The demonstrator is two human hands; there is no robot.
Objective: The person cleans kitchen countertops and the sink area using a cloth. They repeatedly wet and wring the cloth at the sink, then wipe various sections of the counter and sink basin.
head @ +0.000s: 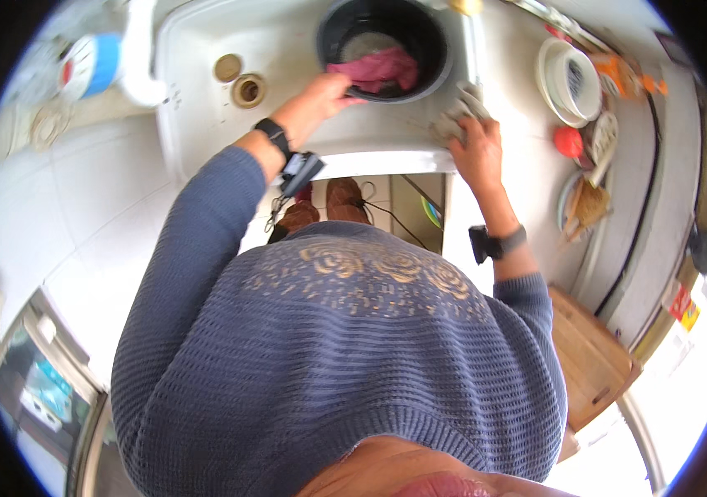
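Note:
A black basin [431, 37] sits in the white sink [189, 136], with a wet-looking pink cloth [375, 71] and some greyish water in it. At the basin's near left rim is my left hand [322, 102]. One finger runs outside the rim, while others lie at the rim beside the cloth's end; whether they also pinch the cloth cannot be seen. My right hand [481, 149] is closed on a crumpled grey-white rag [460, 118] at the sink's front right corner. Dark straps with small devices are on both wrists.
Left of the basin are the drain hole [248, 91] and a round drain cover [228, 68]. Stacked white bowls [568, 84], a red ball-shaped object [568, 142] and a brush-like item [591, 202] line the right-hand counter. A wooden board [596, 360] stands lower right.

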